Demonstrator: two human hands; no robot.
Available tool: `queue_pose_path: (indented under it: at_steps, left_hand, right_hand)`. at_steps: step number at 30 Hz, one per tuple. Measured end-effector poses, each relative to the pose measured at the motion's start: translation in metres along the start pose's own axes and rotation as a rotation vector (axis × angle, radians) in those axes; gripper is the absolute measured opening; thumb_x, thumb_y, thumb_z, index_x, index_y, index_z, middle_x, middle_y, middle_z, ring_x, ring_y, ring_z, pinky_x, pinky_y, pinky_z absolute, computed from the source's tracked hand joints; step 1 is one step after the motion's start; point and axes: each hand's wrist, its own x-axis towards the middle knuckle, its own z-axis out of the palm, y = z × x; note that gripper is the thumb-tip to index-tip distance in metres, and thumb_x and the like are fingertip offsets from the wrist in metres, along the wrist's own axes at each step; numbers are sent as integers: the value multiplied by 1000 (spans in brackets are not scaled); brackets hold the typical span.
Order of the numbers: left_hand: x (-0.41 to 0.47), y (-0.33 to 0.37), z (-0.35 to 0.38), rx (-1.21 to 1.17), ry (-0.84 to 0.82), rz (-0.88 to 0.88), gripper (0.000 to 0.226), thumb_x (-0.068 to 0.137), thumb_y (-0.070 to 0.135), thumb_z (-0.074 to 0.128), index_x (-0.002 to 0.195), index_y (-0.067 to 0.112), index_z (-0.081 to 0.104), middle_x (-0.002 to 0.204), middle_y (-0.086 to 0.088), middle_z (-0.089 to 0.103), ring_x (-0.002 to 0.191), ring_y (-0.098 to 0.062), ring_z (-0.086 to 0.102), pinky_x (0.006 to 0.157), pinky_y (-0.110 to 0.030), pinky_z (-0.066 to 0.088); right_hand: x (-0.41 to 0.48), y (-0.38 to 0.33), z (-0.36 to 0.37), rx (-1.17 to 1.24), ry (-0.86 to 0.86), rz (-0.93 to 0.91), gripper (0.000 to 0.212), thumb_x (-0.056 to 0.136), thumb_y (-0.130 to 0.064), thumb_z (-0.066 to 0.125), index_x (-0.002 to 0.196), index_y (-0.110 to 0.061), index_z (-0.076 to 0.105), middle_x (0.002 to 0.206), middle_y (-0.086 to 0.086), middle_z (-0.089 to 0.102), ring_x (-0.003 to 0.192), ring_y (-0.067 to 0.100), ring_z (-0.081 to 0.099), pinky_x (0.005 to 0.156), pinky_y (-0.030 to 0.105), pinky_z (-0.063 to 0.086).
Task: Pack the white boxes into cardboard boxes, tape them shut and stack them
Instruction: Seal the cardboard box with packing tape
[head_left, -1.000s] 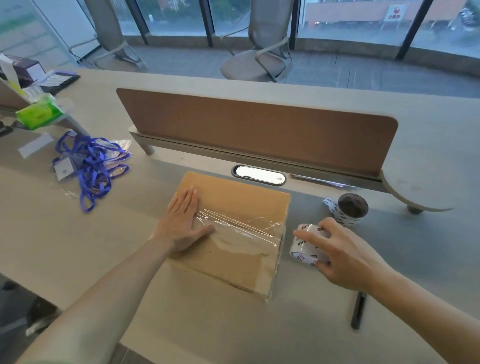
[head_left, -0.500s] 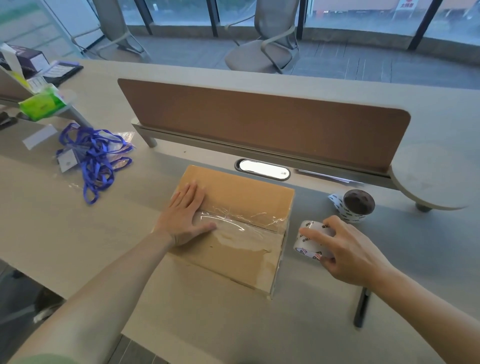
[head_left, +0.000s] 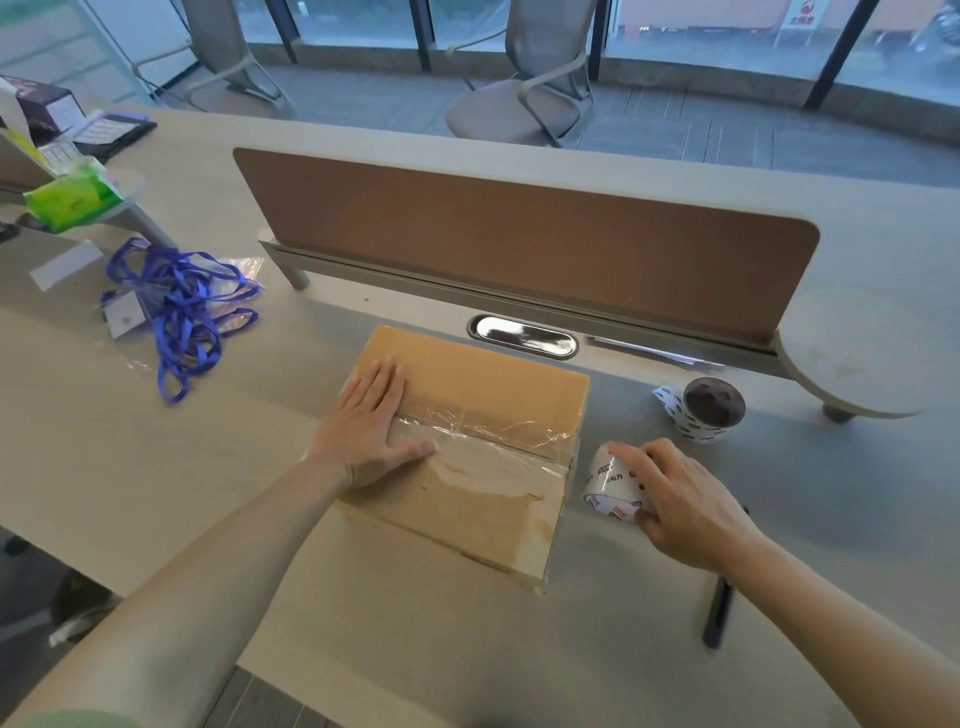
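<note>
Two arms come in from the bottom edge, each ending in a bare hand. The left hand (head_left: 369, 431) and its forearm are uncovered up to a pale green sleeve (head_left: 78, 719) at the lower left corner. The right hand (head_left: 680, 504) and forearm are bare to the frame's edge.

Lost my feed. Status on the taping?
Left hand flat on cardboard box. Right hand grips tape roll beside it. Clear tape across top seam. Nothing blocking.

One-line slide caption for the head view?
Left hand flat on the taped cardboard box while right hand grips the tape roll beside it.
</note>
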Motion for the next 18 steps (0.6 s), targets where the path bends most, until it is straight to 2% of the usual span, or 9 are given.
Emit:
queue_pose_path:
  at_steps: [3,6,12,15,18]
  left_hand:
    - [1,1,0,5,-10,-5,120,68,97,7,156,19,-20,160,4,-31,148,-11,-28,122,-32,-15]
    - [0,3,-1,4,-11,-8,114,74,91,10,156,17,-20,161,2,-30,148,-12,-27,122,-33,-14]
    - [-2,8,-4,-18,-18,-7,120,66,92,-10,157,14,-17,163,-1,-25,150,-14,-25,124,-37,-11]
    - [-1,9,-7,34,-35,1,116,69,87,-12,156,10,-18,164,-6,-24,151,-20,-23,124,-41,-9]
    - [1,12,-11,90,8,136,114,73,85,-12,157,7,-13,165,-9,-19,152,-22,-20,123,-41,-13]
  right_hand:
    - [1,-7,8,19,-26,94,86,90,-35,64,155,-27,9,135,1,38,110,18,48,94,26,42]
    - [3,-11,18,25,-34,162,92,90,-36,64,156,-24,1,141,1,35,118,18,45,101,30,42]
    - [6,-26,30,13,-46,293,96,90,-36,65,155,-30,-6,148,2,28,124,24,39,104,39,41]
    - [5,-35,28,11,-56,392,93,92,-36,61,152,-35,-9,149,4,25,127,28,37,102,42,42]
    - [4,-46,22,-32,-83,507,95,91,-37,60,152,-32,-13,151,5,22,129,30,37,102,42,42]
